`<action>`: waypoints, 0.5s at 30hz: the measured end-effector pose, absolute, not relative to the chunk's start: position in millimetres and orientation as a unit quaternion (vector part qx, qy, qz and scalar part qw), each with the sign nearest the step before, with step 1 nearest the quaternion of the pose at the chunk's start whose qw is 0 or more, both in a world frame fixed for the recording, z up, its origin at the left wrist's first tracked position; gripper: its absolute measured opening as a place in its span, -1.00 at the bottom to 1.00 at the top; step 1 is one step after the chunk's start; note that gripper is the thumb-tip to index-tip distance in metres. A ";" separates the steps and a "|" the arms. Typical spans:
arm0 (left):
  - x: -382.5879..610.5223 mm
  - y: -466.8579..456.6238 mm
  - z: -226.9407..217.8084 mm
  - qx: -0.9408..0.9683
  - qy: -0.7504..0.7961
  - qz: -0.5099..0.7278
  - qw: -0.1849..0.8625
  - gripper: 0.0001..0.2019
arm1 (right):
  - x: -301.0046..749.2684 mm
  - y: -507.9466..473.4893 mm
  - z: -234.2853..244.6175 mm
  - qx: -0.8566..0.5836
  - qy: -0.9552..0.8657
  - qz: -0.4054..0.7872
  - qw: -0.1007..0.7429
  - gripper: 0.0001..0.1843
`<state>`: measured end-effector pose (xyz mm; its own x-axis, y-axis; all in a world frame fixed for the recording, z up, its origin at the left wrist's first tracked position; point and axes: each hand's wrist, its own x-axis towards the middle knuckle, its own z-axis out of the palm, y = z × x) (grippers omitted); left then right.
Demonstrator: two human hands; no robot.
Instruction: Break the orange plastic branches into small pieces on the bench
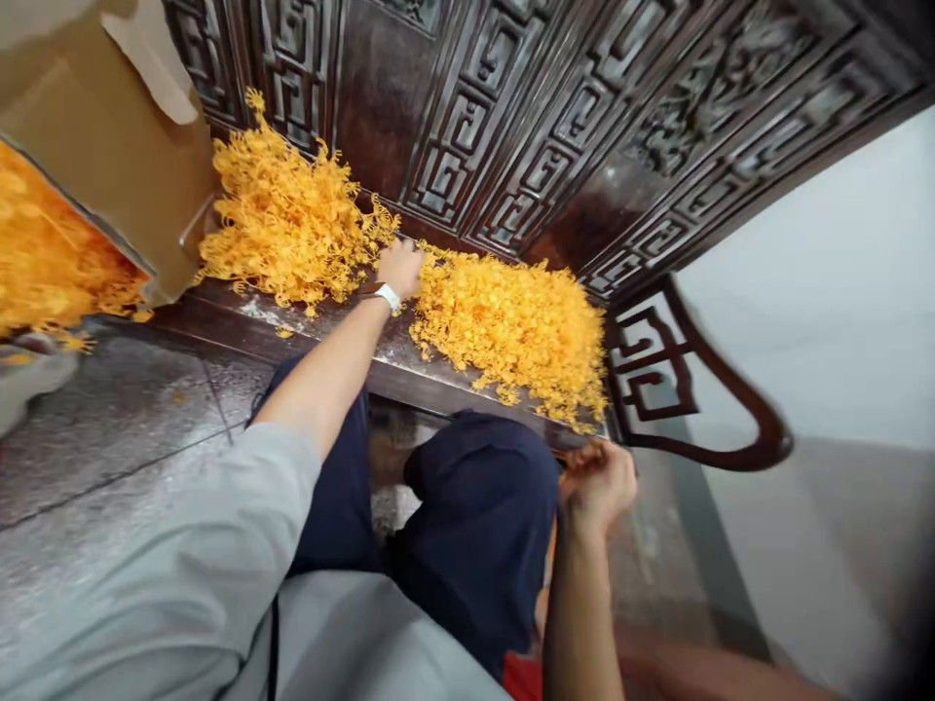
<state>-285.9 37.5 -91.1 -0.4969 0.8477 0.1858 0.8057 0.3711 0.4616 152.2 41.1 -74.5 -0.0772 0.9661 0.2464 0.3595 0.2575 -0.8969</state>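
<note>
Yellow plastic sprigs lie in two loose heaps on a dark wooden bench [241,326]: the left heap [284,219] beside a cardboard box [109,136], the right heap [511,331] near the curved armrest [693,389]. More of the same yellow stuff shows under the box flap.

Step in hand, as judged: picking from the heaps. The left arm is stretched out full, and the left hand [400,268] rests in the gap between the two heaps, touching the inner edge of the right one. A white wristband [385,294] sits at the wrist.

Left hand: seen from the back, knuckles up, fingers curled down into the sprigs. Cannot tell whether it has hold of any.

Right hand [600,485]: clenched into a fist just beside the knee, below the bench edge. A bit of orange-brown shows at the top of the fist; too blurred to say what.

Sprigs look tangled. Lifting a few clear would call for a tight pinch and a slow pull, or the heap drags along.
</note>
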 end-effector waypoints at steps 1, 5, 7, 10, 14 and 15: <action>-298.6 26.9 -99.4 0.455 0.855 0.248 -0.001 -0.47 | 127.0 51.0 -57.1 -0.477 -0.640 0.344 0.494 -0.75; -337.2 -6.1 -132.3 0.334 0.921 0.201 0.001 -0.23 | -26.1 83.0 -10.7 -0.271 -0.776 0.412 0.393 -0.82; -349.2 -16.3 -138.5 0.312 0.926 0.207 0.054 -0.17 | -118.7 93.9 -16.9 -0.196 -0.821 0.449 0.292 -0.85; -358.5 -26.6 -134.4 0.308 0.911 0.246 0.119 -0.16 | -239.6 100.5 -58.6 -0.238 -0.825 0.473 0.197 -0.85; -362.1 -34.9 -127.3 0.323 0.900 0.249 0.153 -0.13 | -325.6 92.3 -119.6 -0.359 -0.733 0.559 0.146 -0.70; -363.2 -36.0 -127.8 0.337 0.897 0.239 0.153 -0.14 | -334.7 90.4 -129.7 -0.353 -0.722 0.577 0.144 -0.69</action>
<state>-363.2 -36.0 -127.8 -0.7255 0.6789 -0.1127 0.5326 0.6576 0.5327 -334.7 90.4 -129.7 -0.7095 0.6757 -0.2000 0.3437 0.0841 -0.9353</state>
